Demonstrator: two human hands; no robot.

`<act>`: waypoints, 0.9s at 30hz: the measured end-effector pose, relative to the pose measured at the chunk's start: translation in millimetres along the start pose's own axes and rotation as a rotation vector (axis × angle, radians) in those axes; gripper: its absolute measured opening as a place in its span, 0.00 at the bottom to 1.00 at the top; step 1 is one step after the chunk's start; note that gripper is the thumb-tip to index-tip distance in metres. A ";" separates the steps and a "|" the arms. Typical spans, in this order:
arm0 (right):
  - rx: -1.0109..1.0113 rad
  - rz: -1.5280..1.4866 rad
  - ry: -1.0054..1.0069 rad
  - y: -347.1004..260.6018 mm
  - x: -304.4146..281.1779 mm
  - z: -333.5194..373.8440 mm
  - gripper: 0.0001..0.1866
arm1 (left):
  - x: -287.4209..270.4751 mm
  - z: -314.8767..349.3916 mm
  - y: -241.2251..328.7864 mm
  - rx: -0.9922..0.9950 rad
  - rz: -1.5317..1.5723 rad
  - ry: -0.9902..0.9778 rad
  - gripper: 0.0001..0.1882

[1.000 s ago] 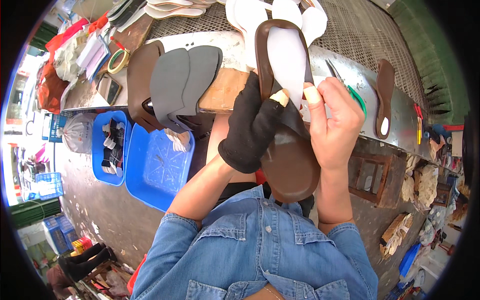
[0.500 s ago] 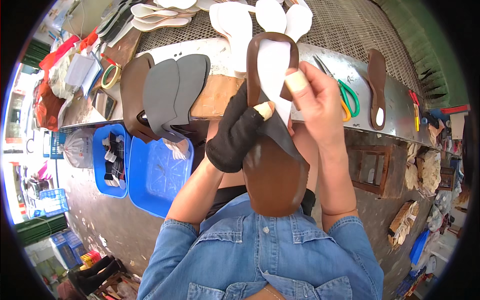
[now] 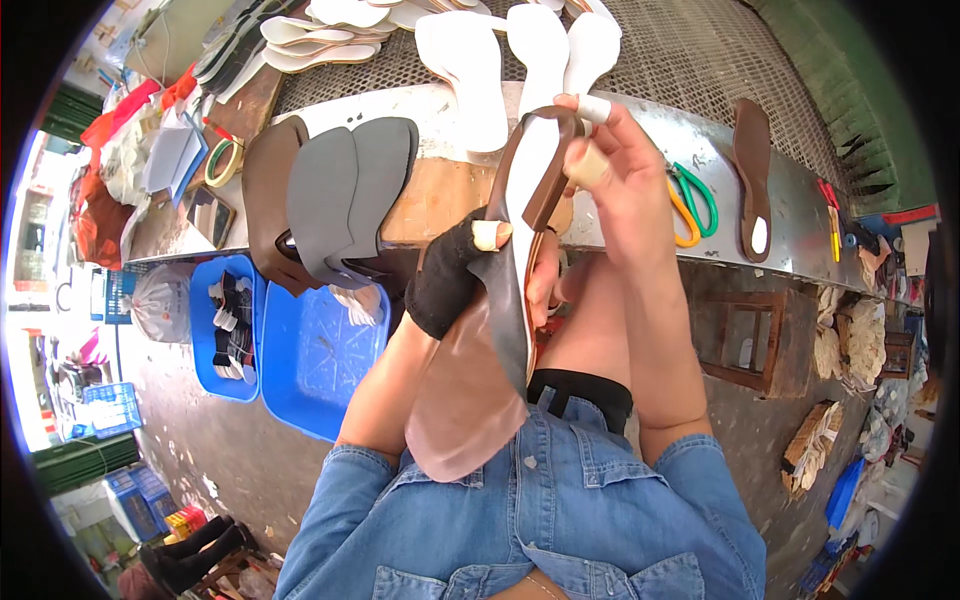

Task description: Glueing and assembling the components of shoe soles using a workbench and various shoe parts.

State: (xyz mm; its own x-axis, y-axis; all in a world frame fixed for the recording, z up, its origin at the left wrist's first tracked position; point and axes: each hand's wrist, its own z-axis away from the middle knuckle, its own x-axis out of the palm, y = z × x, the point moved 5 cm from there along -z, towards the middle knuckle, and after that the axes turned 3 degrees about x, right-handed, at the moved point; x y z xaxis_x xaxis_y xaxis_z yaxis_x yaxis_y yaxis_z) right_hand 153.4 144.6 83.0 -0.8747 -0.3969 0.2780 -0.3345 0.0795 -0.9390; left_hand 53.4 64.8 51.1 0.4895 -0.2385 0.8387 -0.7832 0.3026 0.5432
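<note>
- Both hands grip one workpiece: the left hand, in a black fingerless glove with a taped fingertip, clamps the grey edge of the shoe sole at mid-length; the right hand pinches the brown strap at the top between taped thumb and forefinger.
- Position of the workpiece: upright and edge-on over the lap, its toe end above the bench edge, its broad pinkish-brown lower part resting against the denim shirt; the white insole face turns toward the right hand.
- Recommended technique (a judgement from this view): keep the left hand firm so the sole does not twist; let the right hand alone guide the strap, and press evenly along the edge rather than at one point.
- Risk: the strap appears curved under tension; a loose pinch may let it spring back.
- Surroundings: scissors with green and orange handles lie on the metal bench, just right of the right hand; grey soles overhang the bench edge to the left; white insoles lie on the mesh beyond; two blue bins stand on the floor below left.
</note>
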 end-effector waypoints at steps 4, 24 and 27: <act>0.056 0.011 0.164 7.2 -15.4 -10.6 0.13 | -12.7 2.2 1.8 -0.055 -0.287 0.092 0.25; 0.054 0.046 0.052 27.9 -6.1 48.6 0.05 | -13.2 2.8 24.6 0.156 -0.712 0.344 0.19; 0.336 0.020 0.085 40.1 -14.5 51.4 0.06 | -13.1 6.9 36.4 0.130 -0.793 0.341 0.16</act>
State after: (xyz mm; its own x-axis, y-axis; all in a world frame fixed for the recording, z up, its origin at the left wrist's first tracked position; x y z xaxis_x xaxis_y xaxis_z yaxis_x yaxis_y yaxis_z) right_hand 170.7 106.6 30.9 -0.9106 -0.3199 0.2617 -0.1955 -0.2244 -0.9547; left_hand 15.8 72.6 59.7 0.9806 -0.0384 0.1923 -0.1902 0.0520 0.9804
